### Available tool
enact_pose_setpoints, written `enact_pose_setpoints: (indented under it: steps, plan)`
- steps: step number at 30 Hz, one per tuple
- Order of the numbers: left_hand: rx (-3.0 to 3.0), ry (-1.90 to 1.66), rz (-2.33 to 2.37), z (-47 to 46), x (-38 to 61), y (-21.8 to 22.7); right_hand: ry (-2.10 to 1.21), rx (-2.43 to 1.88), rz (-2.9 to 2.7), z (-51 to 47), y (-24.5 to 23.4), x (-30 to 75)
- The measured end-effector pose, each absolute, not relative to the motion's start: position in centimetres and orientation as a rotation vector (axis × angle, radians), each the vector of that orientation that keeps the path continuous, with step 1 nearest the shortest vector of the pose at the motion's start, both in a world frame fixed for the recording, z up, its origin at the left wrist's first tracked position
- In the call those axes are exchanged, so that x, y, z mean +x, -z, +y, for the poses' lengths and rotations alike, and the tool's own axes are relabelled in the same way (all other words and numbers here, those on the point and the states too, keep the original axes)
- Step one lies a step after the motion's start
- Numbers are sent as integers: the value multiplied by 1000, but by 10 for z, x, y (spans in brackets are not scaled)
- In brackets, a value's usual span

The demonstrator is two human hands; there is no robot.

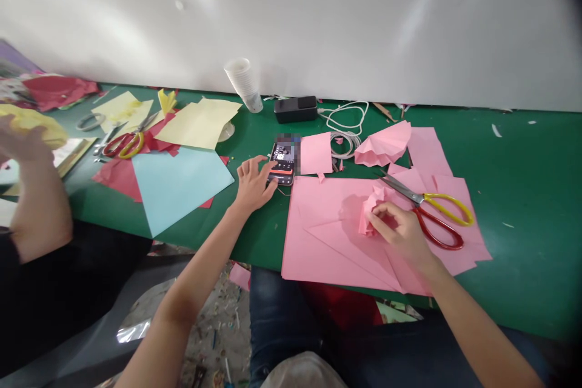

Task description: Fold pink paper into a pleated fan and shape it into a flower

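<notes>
My left hand point(255, 183) is open, its spread fingers reaching onto the lit screen of a phone point(284, 154) that lies on the green table. Pinched in my right hand point(400, 227) is a small piece of pleated pink paper point(373, 203), held just above a stack of pink paper sheets point(331, 242). Scissors point(436, 209) with one yellow and one red handle lie partly spread on the sheets, right beside my right hand. Behind them rests a pink paper fan point(384, 144). A small pink sheet point(317, 153) is next to the phone.
A black box-shaped device point(295, 109) with a coiled white cable point(346, 144) stands near the wall, beside stacked paper cups point(245, 85). Leftward lie blue paper point(182, 182), cream sheets point(197, 123) and other scissors point(131, 140). Another person's arm point(40, 194) occupies the far left.
</notes>
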State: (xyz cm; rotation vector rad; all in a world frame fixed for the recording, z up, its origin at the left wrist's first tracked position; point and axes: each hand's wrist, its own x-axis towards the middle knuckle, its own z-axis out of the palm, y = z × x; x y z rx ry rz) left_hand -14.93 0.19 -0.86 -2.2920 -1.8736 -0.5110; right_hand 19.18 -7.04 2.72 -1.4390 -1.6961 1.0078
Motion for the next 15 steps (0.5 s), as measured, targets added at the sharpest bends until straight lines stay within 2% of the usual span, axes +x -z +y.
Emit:
enact_pose_setpoints:
  steps: [15]
  plan:
    - [-2233, 580, -2006, 3, -150, 7, -987, -1443, -1718, -70, -27, 192]
